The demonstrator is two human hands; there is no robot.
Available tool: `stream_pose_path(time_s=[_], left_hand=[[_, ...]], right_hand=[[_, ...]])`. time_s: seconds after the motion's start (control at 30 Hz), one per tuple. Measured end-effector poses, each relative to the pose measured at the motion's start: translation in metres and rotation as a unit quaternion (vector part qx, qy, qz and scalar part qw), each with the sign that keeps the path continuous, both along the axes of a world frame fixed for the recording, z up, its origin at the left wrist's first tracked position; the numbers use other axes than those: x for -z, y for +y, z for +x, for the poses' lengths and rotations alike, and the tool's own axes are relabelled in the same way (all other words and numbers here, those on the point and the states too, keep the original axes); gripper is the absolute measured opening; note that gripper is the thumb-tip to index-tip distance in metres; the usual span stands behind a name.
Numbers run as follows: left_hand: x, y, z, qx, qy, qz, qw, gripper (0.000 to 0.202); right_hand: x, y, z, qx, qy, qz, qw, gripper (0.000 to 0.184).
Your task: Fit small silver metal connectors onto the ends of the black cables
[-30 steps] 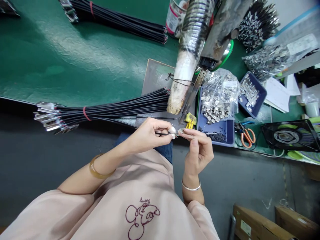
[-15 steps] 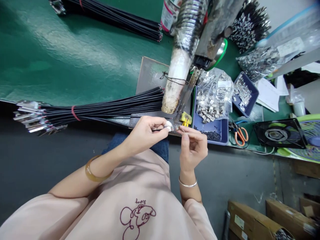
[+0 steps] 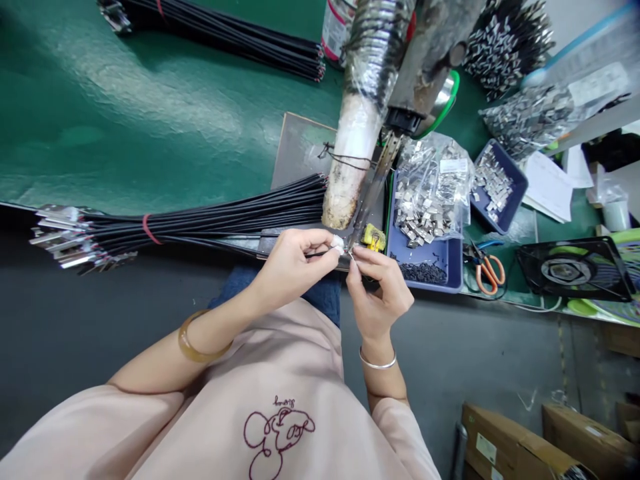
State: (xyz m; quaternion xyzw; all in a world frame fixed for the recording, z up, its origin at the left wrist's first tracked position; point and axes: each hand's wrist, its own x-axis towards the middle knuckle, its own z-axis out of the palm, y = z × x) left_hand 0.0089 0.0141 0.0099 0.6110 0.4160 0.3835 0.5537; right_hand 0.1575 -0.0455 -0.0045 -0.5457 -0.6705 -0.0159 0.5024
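Both hands meet at the bench's (image 3: 150, 133) near edge, just below the hose (image 3: 350, 147). The left hand (image 3: 300, 267) has its fingers closed on a black cable (image 3: 315, 254), white wraps on the fingertips. Facing it, the right hand (image 3: 377, 290) pinches narrow on a small piece (image 3: 351, 255), too tiny to make out; whether it touches the cable, I can't tell.

Now the writing! Across the shirt (image 3: 200, 427), a dark red line drawing (image 3: 280, 433) with a short script word above it, not surely legible. Over on the bag (image 3: 435, 180) of metal parts in the blue tray (image 3: 455, 267), a white label (image 3: 453, 166), print too small to read. The jar (image 3: 334, 30) wears a pink-and-white label, equally unreadable. Down on the floor, a carton (image 3: 505, 433) carries a pale label (image 3: 486, 449), its text lost too.
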Motion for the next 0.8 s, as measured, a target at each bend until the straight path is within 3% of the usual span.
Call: stream_pose_path(time_s=[0.8], left_hand=[[-0.0010,-0.0022,-0.0006,0.010,0.010,-0.011,1.000,0.018]], right_hand=[[-0.0024,0.0000,0.0018,-0.001,-0.037,0.004,0.999,0.020]])
